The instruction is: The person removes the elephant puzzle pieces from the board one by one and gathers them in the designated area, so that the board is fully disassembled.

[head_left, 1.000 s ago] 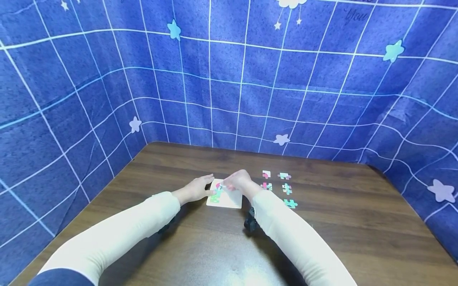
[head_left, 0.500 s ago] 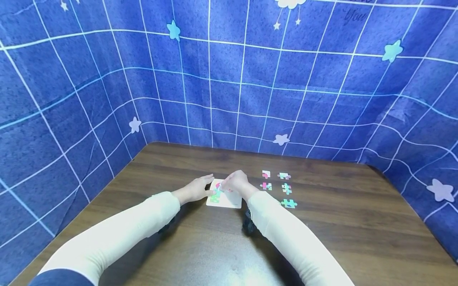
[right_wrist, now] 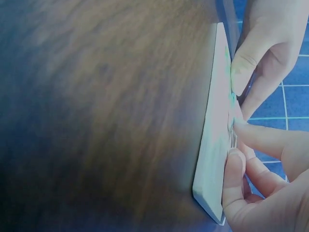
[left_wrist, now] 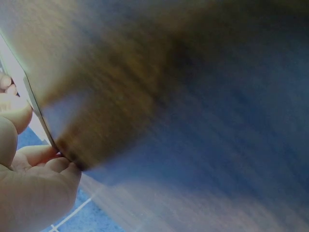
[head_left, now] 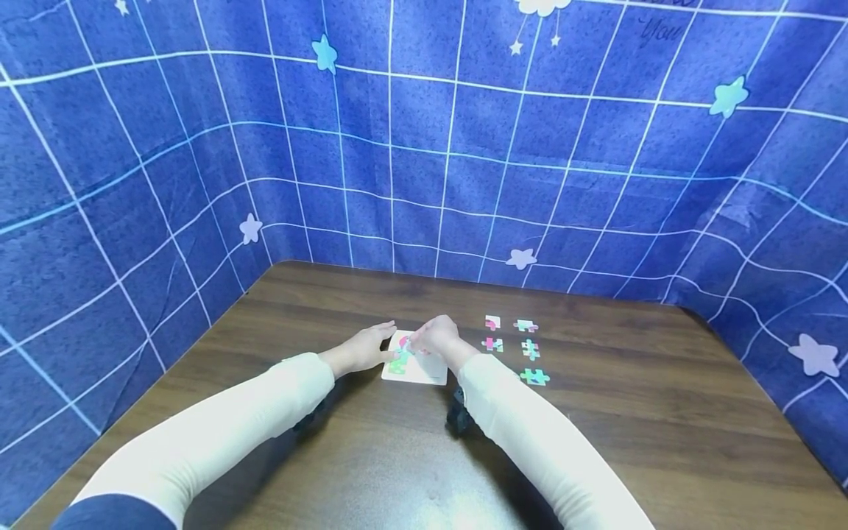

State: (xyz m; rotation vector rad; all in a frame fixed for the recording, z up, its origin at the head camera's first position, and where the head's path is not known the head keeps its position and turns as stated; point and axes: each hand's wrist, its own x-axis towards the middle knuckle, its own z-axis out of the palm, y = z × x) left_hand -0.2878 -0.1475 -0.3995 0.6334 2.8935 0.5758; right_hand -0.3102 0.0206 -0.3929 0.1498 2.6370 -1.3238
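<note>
A white puzzle board with a pink and green picture on its left part lies flat on the wooden table. My left hand holds its left side, thumb on top and curled fingers at the edge; the left wrist view shows these fingers against the table. Over the board's upper middle, my right hand pinches a small puzzle piece between thumb and fingers, at the board's surface. Most of that piece is hidden by the fingers. The left thumb is just beyond it in the right wrist view.
To the right of the board lie several loose puzzle pieces, among them a pink and white one and a green one. My right sleeve passes close to the lower pieces. A blue curtain hangs behind the table.
My right hand and forearm have shifted slightly left over the board, uncovering more of the lowest loose piece. My left hand has stayed on the board's left side.
</note>
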